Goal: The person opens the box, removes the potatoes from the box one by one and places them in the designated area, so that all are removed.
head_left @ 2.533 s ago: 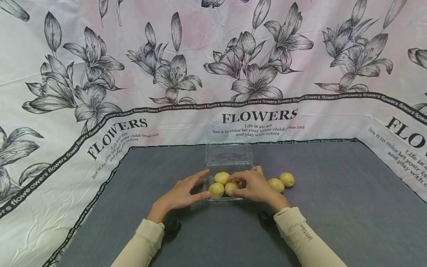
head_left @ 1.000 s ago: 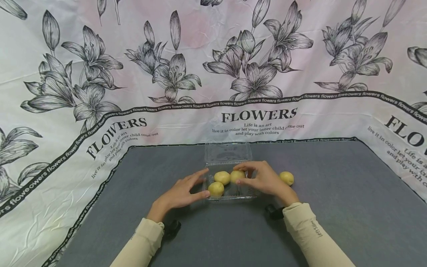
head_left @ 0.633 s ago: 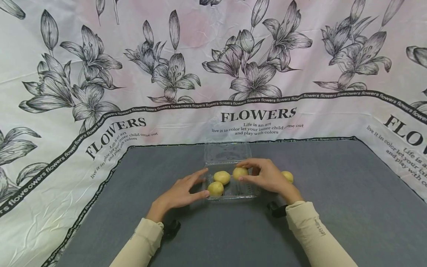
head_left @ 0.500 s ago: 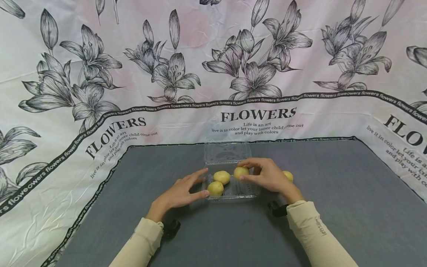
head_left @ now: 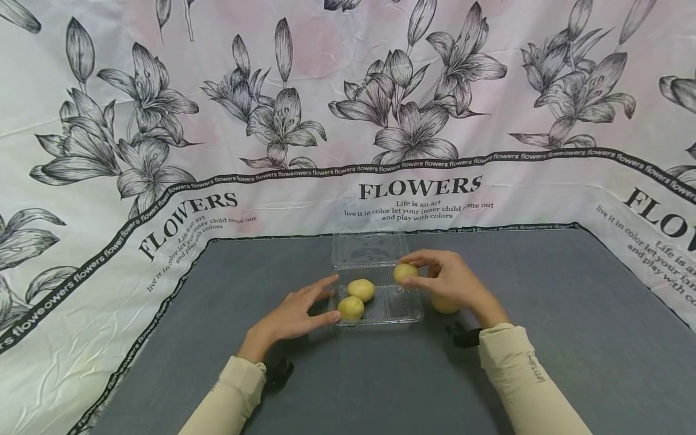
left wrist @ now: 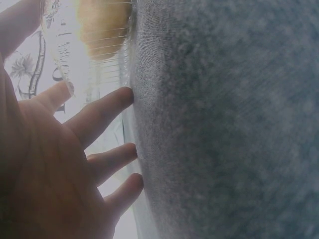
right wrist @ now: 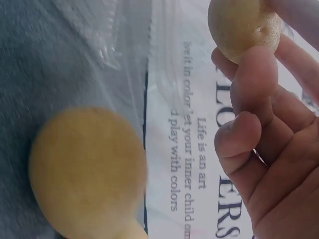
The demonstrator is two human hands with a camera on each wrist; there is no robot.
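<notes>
A clear plastic clamshell box [head_left: 397,311] lies with its lid [head_left: 370,249] folded back. Inside, at the left, are two small yellow potatoes, one farther back [head_left: 361,290] and one nearer [head_left: 350,308]. My left hand [head_left: 293,314] rests along the box's left side, fingers spread and fairly straight. Above the box's back right corner, my right hand [head_left: 448,278] pinches a third potato [head_left: 406,273] between thumb and fingers. Below that hand, right of the box, a potato [right wrist: 89,169] sits on the table, with a sliver of another [right wrist: 133,231] behind it in the right wrist view.
The grey tabletop [head_left: 348,380] spreads around the box. A white flower-printed cloth [head_left: 304,205] with lettering stands along the back and sides. Black straps [head_left: 280,374] circle both wrists.
My right hand has taken a potato from the front of the box and carried it up and rightward, to the back right corner. My left hand has stayed in place.
</notes>
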